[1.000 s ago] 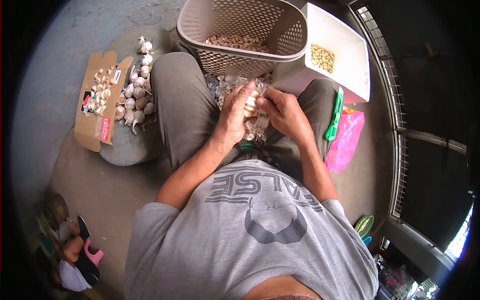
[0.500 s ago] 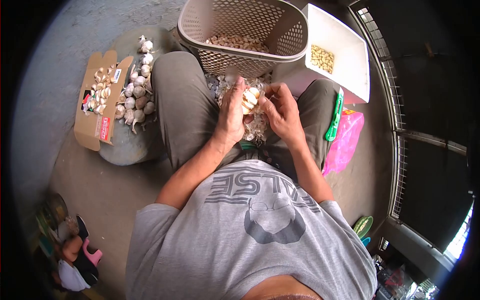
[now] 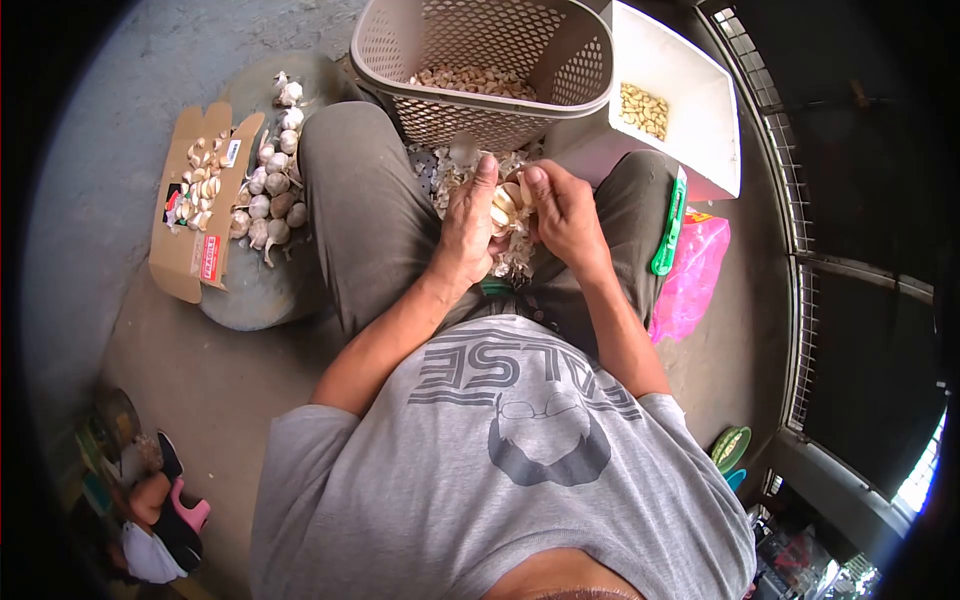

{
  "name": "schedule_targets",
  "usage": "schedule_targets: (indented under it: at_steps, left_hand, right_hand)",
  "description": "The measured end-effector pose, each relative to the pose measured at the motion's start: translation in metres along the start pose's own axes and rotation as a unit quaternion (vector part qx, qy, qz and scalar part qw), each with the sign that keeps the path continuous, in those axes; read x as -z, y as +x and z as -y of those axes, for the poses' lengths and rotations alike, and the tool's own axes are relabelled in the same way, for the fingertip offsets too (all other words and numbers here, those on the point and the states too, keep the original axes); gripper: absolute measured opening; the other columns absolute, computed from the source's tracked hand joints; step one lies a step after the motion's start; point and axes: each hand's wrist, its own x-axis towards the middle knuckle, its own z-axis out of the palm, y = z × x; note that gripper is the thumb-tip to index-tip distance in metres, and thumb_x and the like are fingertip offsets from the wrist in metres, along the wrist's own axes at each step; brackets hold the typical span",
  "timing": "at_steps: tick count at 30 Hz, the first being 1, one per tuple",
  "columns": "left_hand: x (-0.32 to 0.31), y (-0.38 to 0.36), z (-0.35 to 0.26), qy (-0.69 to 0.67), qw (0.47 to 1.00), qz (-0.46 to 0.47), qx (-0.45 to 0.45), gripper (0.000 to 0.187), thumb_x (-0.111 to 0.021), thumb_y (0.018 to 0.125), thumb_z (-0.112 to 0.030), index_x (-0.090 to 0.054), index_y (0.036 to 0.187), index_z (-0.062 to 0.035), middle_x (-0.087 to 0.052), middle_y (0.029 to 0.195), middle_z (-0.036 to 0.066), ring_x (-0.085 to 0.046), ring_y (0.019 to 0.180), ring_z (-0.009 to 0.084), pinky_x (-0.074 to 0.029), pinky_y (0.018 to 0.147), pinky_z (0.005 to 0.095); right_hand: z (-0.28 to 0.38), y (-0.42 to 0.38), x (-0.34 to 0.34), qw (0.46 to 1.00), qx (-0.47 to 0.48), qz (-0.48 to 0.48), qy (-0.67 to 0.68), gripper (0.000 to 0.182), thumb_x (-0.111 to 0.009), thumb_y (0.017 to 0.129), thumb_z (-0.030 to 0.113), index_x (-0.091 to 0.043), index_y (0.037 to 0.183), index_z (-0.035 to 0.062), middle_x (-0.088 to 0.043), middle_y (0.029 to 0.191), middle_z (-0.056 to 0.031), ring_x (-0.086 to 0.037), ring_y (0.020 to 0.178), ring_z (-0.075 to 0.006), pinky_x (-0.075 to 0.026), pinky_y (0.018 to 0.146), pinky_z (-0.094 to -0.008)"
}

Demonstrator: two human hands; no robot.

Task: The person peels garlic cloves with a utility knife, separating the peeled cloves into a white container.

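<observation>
A partly opened garlic bulb (image 3: pixel 503 208), its pale cloves showing, sits between my two hands above my lap. My left hand (image 3: pixel 465 228) is closed around its left side, thumb pointing up. From the right, my right hand (image 3: pixel 568 212) pinches the bulb's edge between thumb and curled fingers, which hide part of it. Loose garlic skins (image 3: pixel 515 258) lie beneath the hands, between my legs. On my right thigh rests a green utility knife (image 3: pixel 670 222).
Ahead stands a perforated basket (image 3: pixel 480 98) with garlic cloves inside. Beside it, a white foam box (image 3: pixel 690 90) holds peeled cloves. To the left are whole garlic bulbs (image 3: pixel 277 185) and an opened cardboard box (image 3: pixel 178 262) bearing cloves. A pink bag (image 3: pixel 692 275) lies right; a person (image 3: pixel 150 520) is lower left.
My right hand has closed in on the garlic, its thumb now against the bulb's right edge. The left hand keeps its hold, and the view has shifted slightly.
</observation>
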Motion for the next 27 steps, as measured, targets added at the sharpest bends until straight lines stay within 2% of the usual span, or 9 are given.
schedule_targets:
  at_steps: [1,2,8,12,15,19,23,25,27]
  left_hand:
    - [-0.002,0.0,-0.002,0.003,1.0,0.004,-0.007,0.051,-0.051,0.104,-0.061,-0.063,0.099,-0.0117,-0.06,0.073,-0.003,-0.05,0.048,0.0051,-0.031,0.037,0.0208]
    - [-0.002,0.001,-0.004,0.01,1.0,0.012,-0.012,0.051,-0.05,0.104,-0.06,-0.063,0.099,-0.0108,-0.063,0.077,-0.001,-0.052,0.049,0.0053,-0.032,0.036,0.0198]
    - [0.001,0.004,0.0,0.01,1.0,0.018,-0.011,0.05,-0.051,0.105,-0.058,-0.062,0.099,-0.0102,-0.064,0.077,0.0,-0.052,0.05,0.0051,-0.032,0.036,0.0194]
    - [0.004,0.005,0.0,0.006,1.0,0.021,-0.008,0.046,-0.053,0.105,-0.056,-0.062,0.097,-0.0108,-0.063,0.076,0.0,-0.052,0.05,0.0053,-0.032,0.036,0.0198]
    - [0.007,0.006,0.0,0.001,1.0,0.018,0.004,0.044,-0.055,0.104,-0.054,-0.062,0.096,-0.011,-0.063,0.075,0.0,-0.051,0.049,0.0059,-0.032,0.037,0.021]
    - [0.003,0.001,-0.007,0.01,0.999,0.009,0.033,0.045,-0.054,0.104,-0.054,-0.063,0.096,-0.0103,-0.061,0.073,0.0,-0.05,0.049,0.0068,-0.032,0.039,0.0219]
    - [-0.001,0.001,-0.006,0.041,0.997,0.052,0.038,0.057,-0.049,0.102,-0.065,-0.063,0.097,-0.0102,-0.062,0.076,-0.001,-0.052,0.055,0.0052,-0.031,0.04,0.0207]
    - [0.003,0.003,-0.002,0.041,0.995,0.083,0.048,0.062,-0.047,0.101,-0.07,-0.063,0.097,-0.0104,-0.063,0.077,-0.001,-0.052,0.056,0.0046,-0.032,0.04,0.0206]
    - [-0.001,0.001,-0.004,0.038,0.996,0.067,0.034,0.068,-0.044,0.098,-0.076,-0.063,0.098,-0.0108,-0.062,0.074,-0.002,-0.05,0.052,0.0048,-0.031,0.039,0.0208]
  right_hand:
    - [0.003,-0.001,0.003,0.994,-0.078,0.007,0.073,0.03,-0.05,0.111,0.026,-0.063,0.104,-0.0006,-0.063,0.068,-0.0071,-0.062,0.054,-0.0184,-0.046,0.05,-0.0333]
    - [-0.003,-0.001,0.001,0.99,-0.064,-0.005,0.125,0.034,-0.047,0.113,0.029,-0.064,0.109,-0.0006,-0.061,0.07,-0.0022,-0.057,0.053,-0.0063,-0.043,0.046,-0.0264]
    - [-0.011,-0.003,0.002,0.981,-0.097,0.05,0.158,0.032,-0.052,0.11,0.025,-0.064,0.12,-0.003,-0.065,0.082,-0.0029,-0.057,0.055,-0.0094,-0.046,0.048,-0.0261]
    - [-0.021,0.001,0.01,0.907,-0.137,0.022,0.398,0.023,-0.06,0.105,0.015,-0.065,0.117,-0.0037,-0.066,0.096,-0.0066,-0.062,0.065,-0.0131,-0.052,0.056,-0.0271]
    - [-0.016,0.004,0.02,0.95,-0.06,-0.006,0.305,0.019,-0.063,0.104,0.014,-0.065,0.112,-0.0033,-0.066,0.093,-0.0065,-0.063,0.065,-0.0132,-0.053,0.058,-0.0269]
    - [0.059,-0.007,0.046,0.969,-0.002,0.023,0.246,0.013,-0.064,0.103,0.01,-0.067,0.102,-0.0029,-0.067,0.084,-0.0073,-0.063,0.062,-0.0115,-0.052,0.054,-0.0241]
    - [0.105,0.014,0.051,0.944,0.246,-0.084,0.202,0.015,-0.063,0.103,0.007,-0.066,0.114,-0.0034,-0.069,0.087,-0.0091,-0.065,0.068,-0.0098,-0.052,0.056,-0.0234]
    - [0.095,0.046,0.056,0.951,0.255,-0.162,-0.063,0.023,-0.064,0.101,0.007,-0.063,0.123,0.001,-0.069,0.1,-0.0121,-0.068,0.074,-0.0174,-0.055,0.065,-0.0297]
    - [0.086,0.064,0.055,0.873,0.27,-0.223,-0.34,0.035,-0.065,0.1,0.007,-0.06,0.135,0.0039,-0.064,0.129,-0.0135,-0.067,0.079,-0.0202,-0.056,0.075,-0.0333]
